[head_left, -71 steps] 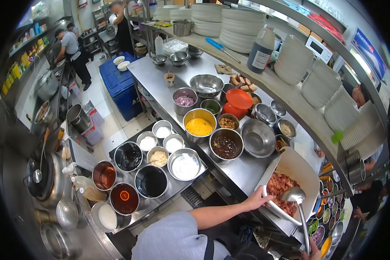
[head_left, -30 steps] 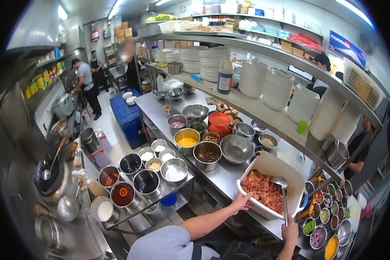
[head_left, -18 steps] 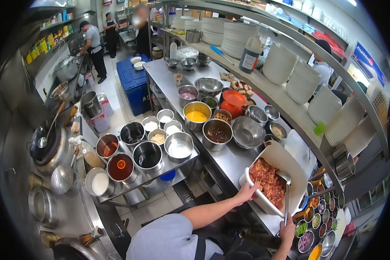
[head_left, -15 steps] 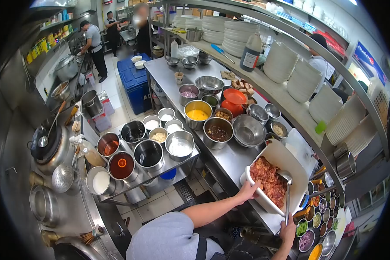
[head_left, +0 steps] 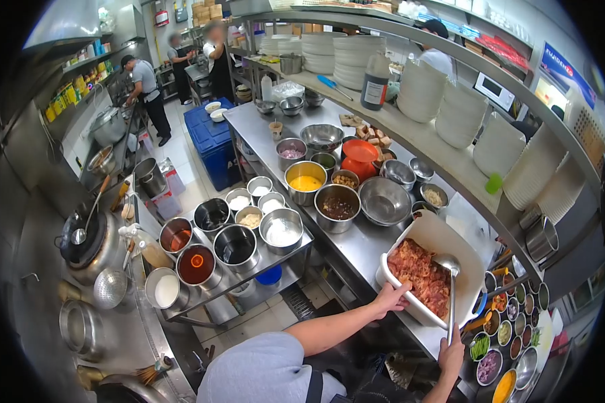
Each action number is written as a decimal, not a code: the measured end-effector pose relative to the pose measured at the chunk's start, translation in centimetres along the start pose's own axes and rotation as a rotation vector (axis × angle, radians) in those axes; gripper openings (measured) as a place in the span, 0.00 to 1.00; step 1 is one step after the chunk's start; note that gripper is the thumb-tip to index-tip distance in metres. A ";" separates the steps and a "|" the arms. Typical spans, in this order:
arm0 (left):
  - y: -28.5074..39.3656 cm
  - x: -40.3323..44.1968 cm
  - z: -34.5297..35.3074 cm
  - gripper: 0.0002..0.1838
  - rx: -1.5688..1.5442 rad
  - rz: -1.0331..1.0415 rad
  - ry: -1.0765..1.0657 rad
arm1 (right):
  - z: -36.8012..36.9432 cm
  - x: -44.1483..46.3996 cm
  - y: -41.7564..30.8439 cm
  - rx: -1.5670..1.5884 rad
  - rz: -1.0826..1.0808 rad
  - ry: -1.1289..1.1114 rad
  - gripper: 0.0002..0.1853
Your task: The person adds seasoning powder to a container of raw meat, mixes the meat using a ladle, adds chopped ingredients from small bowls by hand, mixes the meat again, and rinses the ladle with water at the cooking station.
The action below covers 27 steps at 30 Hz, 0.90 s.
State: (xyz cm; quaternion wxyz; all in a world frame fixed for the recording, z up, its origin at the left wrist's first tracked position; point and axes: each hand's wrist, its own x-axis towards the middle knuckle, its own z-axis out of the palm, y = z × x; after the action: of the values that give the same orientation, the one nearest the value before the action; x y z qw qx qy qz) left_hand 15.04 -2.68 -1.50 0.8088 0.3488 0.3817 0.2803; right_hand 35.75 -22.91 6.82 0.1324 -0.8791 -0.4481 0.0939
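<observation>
A deep white plastic tub [head_left: 429, 235] stands tilted-looking at the near edge of the steel table, holding a heap of raw marinated meat [head_left: 417, 272]. My left hand [head_left: 390, 299] grips the tub's near left rim, thumb over the edge. In my right hand [head_left: 452, 352] is the long handle of a metal ladle [head_left: 451, 295]. The ladle's round bowl rests at the right side of the meat, near the tub's inner wall. Part of the tub's near side is hidden behind my left hand.
Left of the tub are steel bowls [head_left: 385, 201] and a pot of dark sauce [head_left: 337, 207]. Several pots of liquids crowd a low cart [head_left: 269, 258]. An overhead shelf [head_left: 410, 124] carries stacked plates. Small ingredient containers [head_left: 489, 366] sit at right. Co-workers stand at the back.
The ladle's bowl has shifted slightly up and right within the tub, and my right hand has moved a little with it. My left hand stays on the rim. The camera view has turned slightly.
</observation>
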 end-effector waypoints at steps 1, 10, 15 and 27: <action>-0.7 0.8 -0.1 0.31 0.009 -0.008 -0.023 | 0.4 0.1 0.3 0.020 -0.016 0.017 0.36; -1.5 1.1 -0.4 0.29 0.095 -0.039 -0.060 | 1.4 -1.1 0.8 0.057 -0.013 0.029 0.38; -2.2 -0.7 -6.0 0.26 0.442 0.088 -0.087 | -0.1 -2.4 0.0 -0.004 0.067 -0.033 0.36; -10.0 -3.7 -28.7 0.11 1.183 -0.186 0.114 | -0.5 -5.3 0.1 0.056 0.155 -0.078 0.35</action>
State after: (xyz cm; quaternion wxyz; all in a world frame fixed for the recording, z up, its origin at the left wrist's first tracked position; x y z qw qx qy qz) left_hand -8.46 -1.25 -21.07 0.4767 0.6892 0.5446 -0.0336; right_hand 32.92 -27.33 7.51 0.1316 -0.9027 -0.3810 0.1506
